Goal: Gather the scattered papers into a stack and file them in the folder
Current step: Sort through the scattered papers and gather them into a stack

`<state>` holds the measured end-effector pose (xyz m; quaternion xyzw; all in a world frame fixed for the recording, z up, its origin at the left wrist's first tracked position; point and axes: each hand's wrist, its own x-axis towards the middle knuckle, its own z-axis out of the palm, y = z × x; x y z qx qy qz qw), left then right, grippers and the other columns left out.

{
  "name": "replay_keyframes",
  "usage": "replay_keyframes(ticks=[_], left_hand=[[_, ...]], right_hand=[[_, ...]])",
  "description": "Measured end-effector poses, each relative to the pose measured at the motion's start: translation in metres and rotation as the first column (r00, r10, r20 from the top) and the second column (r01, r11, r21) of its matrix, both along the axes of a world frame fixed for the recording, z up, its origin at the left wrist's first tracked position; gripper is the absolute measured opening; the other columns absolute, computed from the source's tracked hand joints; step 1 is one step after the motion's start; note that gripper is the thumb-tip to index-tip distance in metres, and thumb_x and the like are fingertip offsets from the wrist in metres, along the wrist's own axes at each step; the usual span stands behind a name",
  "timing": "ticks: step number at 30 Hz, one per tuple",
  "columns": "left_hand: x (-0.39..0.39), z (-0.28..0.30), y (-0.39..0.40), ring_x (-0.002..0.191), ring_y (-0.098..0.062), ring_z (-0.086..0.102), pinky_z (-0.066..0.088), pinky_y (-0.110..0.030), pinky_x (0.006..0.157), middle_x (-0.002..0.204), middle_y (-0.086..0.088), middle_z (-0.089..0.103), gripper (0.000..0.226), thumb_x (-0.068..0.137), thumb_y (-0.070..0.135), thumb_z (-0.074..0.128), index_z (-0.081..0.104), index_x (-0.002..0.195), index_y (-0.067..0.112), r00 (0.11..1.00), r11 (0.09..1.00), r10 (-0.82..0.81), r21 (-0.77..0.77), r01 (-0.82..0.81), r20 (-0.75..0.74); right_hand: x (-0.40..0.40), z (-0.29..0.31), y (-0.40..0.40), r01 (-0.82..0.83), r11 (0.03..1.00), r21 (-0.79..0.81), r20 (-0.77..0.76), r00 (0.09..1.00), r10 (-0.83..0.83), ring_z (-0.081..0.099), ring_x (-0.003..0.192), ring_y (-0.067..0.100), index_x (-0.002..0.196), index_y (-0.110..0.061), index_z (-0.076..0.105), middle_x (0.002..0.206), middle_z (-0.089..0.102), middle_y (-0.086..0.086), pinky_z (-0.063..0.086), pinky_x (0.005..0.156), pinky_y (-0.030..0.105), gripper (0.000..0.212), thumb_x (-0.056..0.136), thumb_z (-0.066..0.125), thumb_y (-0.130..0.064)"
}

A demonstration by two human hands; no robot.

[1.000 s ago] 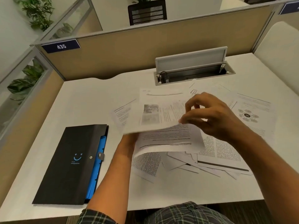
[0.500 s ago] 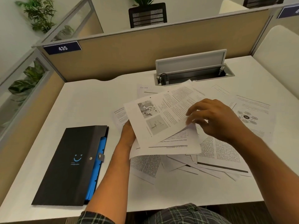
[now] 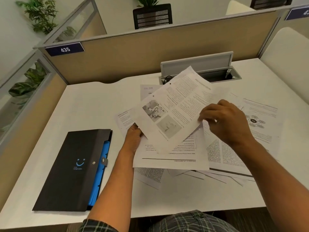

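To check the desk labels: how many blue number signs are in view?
2: one reading 435 on the partition's left end; one at the top right, cut off by the frame.

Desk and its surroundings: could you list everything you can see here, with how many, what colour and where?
Desk: one, white, fills the middle.
Loose papers: several, white with print, scattered right of centre.
Held sheet: one, white with two photos, tilted above the pile.
Folder: one, black with blue tabs, closed, desk's left.
Cable box: one, grey, lid up, at the back.
Partition: tan, behind the desk.
Number plate: one, blue, reads 435.
Plants: several, green, upper left and behind.
Chair: one, black, beyond the partition.
Hands: left hand holds papers from below; right hand pinches the sheet's edge.
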<state>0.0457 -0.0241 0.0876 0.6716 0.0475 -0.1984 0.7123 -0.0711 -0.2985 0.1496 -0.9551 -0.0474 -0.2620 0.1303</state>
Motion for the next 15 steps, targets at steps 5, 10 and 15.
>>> replay_keyframes(ticks=[5,10,15], left_hand=[[0.000,-0.005,0.009,0.120,-0.030,0.065,0.057,-0.035,0.100,0.136,-0.013,0.067,0.036,0.104,0.003,0.053,0.063,0.138,0.007,1.000,1.000,0.013,-0.023,-0.013,0.003],[0.005,-0.011,0.008,0.121,-0.032,0.061,0.056,-0.039,0.095,0.125,-0.010,0.072,0.025,0.105,0.017,0.056,0.071,0.125,0.012,0.990,0.980,0.092,-0.168,-0.109,-0.106],[0.006,-0.015,0.015,0.124,-0.034,0.058,0.055,-0.045,0.095,0.142,-0.015,0.062,0.040,0.107,0.021,0.054,0.058,0.144,0.009,0.985,0.970,0.068,-0.222,-0.102,-0.155]], right_hand=[[-0.002,-0.005,-0.016,0.042,0.974,0.225,0.093,0.994,-0.064,0.073,0.093,0.026,0.081,-0.008,0.080,0.103,0.079,0.006,0.062,0.075,0.041,0.012,0.081,0.081,0.004],[-0.002,-0.012,-0.024,-0.004,0.874,0.486,0.093,0.995,-0.047,0.071,0.092,0.008,0.078,-0.008,0.077,0.096,0.077,-0.002,0.063,0.073,0.038,0.021,0.081,0.071,0.012],[-0.003,-0.016,-0.039,0.050,0.599,0.799,-0.018,0.998,-0.059,0.071,0.101,0.016,0.084,-0.010,0.076,0.096,0.077,0.004,0.058,0.091,0.024,0.033,0.087,0.053,0.013]])
